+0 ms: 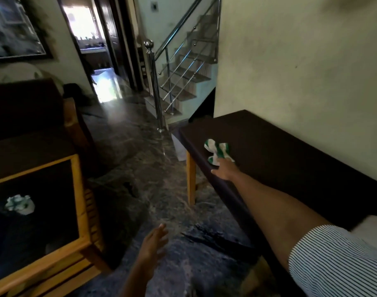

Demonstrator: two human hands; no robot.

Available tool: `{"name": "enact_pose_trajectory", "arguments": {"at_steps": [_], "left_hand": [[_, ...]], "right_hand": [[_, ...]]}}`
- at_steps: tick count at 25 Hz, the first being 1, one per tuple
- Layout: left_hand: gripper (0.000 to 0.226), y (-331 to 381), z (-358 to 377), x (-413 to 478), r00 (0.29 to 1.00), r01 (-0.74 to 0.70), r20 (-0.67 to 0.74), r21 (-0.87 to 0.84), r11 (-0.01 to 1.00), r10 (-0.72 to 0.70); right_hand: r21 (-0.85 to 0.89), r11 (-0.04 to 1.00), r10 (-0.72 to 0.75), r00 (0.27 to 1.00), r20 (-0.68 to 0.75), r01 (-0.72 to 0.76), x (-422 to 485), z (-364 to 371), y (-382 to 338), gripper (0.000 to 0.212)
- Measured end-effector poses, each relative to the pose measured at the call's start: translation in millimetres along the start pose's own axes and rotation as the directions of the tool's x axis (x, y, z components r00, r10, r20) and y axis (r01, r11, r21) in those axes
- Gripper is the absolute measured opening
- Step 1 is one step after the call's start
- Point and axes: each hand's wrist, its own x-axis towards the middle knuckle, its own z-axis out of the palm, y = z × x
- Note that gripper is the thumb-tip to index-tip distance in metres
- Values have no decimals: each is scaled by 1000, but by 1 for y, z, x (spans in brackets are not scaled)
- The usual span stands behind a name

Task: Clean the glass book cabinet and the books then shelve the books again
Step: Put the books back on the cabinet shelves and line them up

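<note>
A: Right arm first?
B: Stretched out straight, far and rightward, bare forearm, striped sleeve (337, 260) at the near right. Right hand (224, 171) is palm down over the left edge of the bench (290, 159), thumb splayed left.
A: Holding anything?
B: Its fingers meet the near end of the cloth (217, 151). Too blurred to tell a grip from a flat press.
A: Left hand?
B: Left hand (154, 241) is low, near centre, fingers straight and loosely apart, holding nothing, above the floor (140, 159). The two hands are well apart.
A: Where's the cloth exactly?
B: On the bench top, near its left front edge and toward the far end, just beyond the right hand and well away from the left one.
A: Materials?
B: Cloth is white with green patches, crumpled and lumpy. Bench top is a dark brown matte slab on a yellow wooden leg, set against a pale scuffed wall (301, 61). Floor is dark, glossy, veined stone.
A: Anything else?
B: Near left, a low table (76, 189) with a yellow wood frame and a dark glassy top; a crumpled white-and-green wad (19, 204) lies on it. Far centre, a shiny steel stair rail (153, 82).
</note>
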Motion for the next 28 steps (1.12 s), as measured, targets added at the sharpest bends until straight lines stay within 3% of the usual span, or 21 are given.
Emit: {"name": "enact_pose_trajectory", "arguments": {"at_steps": [3, 6, 10, 14, 17, 20, 22, 25, 26, 28], "left_hand": [[27, 35, -5, 69, 999, -14, 31, 37, 999, 13], [18, 70, -14, 122, 996, 61, 59, 139, 988, -70], [15, 101, -60, 183, 990, 101, 73, 216, 971, -119], [20, 112, -98, 228, 960, 207, 128, 270, 940, -248], [19, 130, -97, 269, 909, 247, 207, 430, 869, -361], [24, 142, -79, 305, 814, 193, 312, 649, 736, -489], [25, 148, -59, 319, 741, 84, 379, 766, 637, -554], [28, 137, -19, 327, 667, -31, 398, 860, 509, -630], [29, 129, -6, 321, 640, -87, 399, 887, 454, -656], [24, 103, 23, 289, 568, -170, 395, 915, 366, -722]], "right_hand": [[47, 998, 30, 999, -42, -28, 64, 14, -9, 72], [152, 972, 182, 983, -24, -177, 123, 32, -9, 71], [-53, 915, 374, 890, -260, -400, 161, 67, -6, 49], [-134, 904, 349, 882, -316, -405, 150, 78, -12, 48], [38, 933, 355, 897, -263, -358, 115, 87, -14, 49], [264, 878, 453, 871, -189, -399, 45, 128, -35, 50], [435, 731, 637, 754, -158, -527, -19, 167, -50, 46], [725, 347, 900, 429, -78, -595, -128, 213, -81, 35], [805, 201, 951, 310, -23, -558, -163, 228, -89, 34], [947, -63, 989, 107, 101, -316, -226, 243, -110, 25]]}}
